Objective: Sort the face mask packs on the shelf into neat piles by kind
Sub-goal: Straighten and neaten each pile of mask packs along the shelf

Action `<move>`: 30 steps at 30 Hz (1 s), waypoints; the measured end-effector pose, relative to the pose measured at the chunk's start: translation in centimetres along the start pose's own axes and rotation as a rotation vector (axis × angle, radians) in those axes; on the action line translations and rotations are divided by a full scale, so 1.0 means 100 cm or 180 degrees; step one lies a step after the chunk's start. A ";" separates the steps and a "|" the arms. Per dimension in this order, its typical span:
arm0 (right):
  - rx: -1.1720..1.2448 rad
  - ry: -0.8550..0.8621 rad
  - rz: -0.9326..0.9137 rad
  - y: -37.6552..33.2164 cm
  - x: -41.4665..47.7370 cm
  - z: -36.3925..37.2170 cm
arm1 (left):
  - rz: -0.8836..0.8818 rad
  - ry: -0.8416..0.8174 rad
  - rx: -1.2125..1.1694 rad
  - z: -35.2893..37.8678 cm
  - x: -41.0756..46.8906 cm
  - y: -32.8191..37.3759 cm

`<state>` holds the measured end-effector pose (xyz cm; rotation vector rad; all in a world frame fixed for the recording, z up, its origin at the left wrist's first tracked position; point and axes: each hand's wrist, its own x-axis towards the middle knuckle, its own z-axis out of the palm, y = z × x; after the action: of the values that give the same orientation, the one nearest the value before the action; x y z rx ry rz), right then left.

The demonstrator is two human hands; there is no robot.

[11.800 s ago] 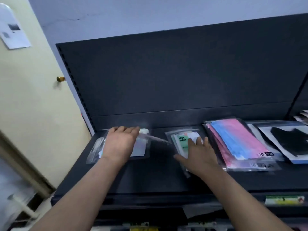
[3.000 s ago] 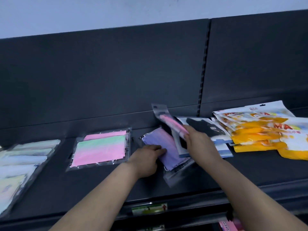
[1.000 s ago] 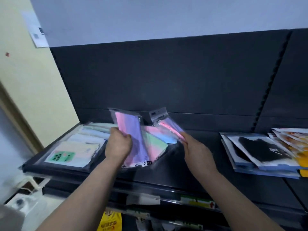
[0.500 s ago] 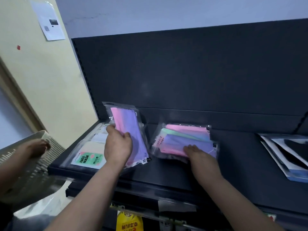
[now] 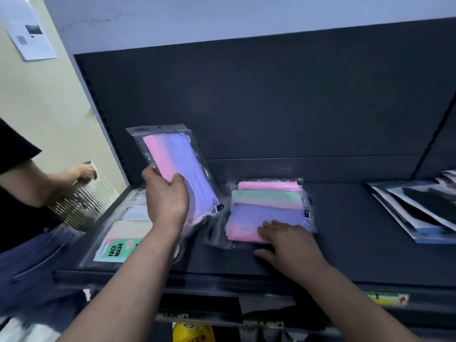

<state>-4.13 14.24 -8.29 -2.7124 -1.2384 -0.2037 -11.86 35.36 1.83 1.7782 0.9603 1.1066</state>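
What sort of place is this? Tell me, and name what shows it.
Probably a shop: a dark retail shelf with a label on its front edge, and sealed face mask packs laid out in piles.

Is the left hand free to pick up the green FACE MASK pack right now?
Probably not: the left hand grips a pink and purple pack, so it is full. The FACE MASK pack lies close by with nothing on it.

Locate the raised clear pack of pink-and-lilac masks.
Head view, left of centre: left hand holds the pink-and-lilac pack above the black shelf, between the FACE MASK pile and pastel pile.
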 end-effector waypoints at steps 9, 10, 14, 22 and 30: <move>0.1599 0.0622 0.0781 0.033 -0.012 -0.027 | -0.1201 -0.0764 -0.1450 0.044 -0.046 0.000; 0.2377 0.0786 0.1094 0.037 -0.013 -0.033 | -0.1374 -0.0855 -0.1608 0.047 -0.054 0.003; 0.5220 0.0364 0.1722 0.040 -0.014 -0.045 | -0.1794 -0.1563 -0.2053 0.058 -0.091 0.015; 0.4206 0.0219 0.2069 0.082 -0.025 -0.053 | -0.1861 -0.0838 -0.1996 0.063 -0.089 -0.005; 0.1200 -0.0258 0.1593 0.073 -0.029 -0.051 | -0.0498 -0.1933 0.1955 0.038 -0.104 -0.022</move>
<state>-0.76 6.42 -4.46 -2.6001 -0.5080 0.1831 -12.13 26.01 -4.48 2.2772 1.0836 0.1215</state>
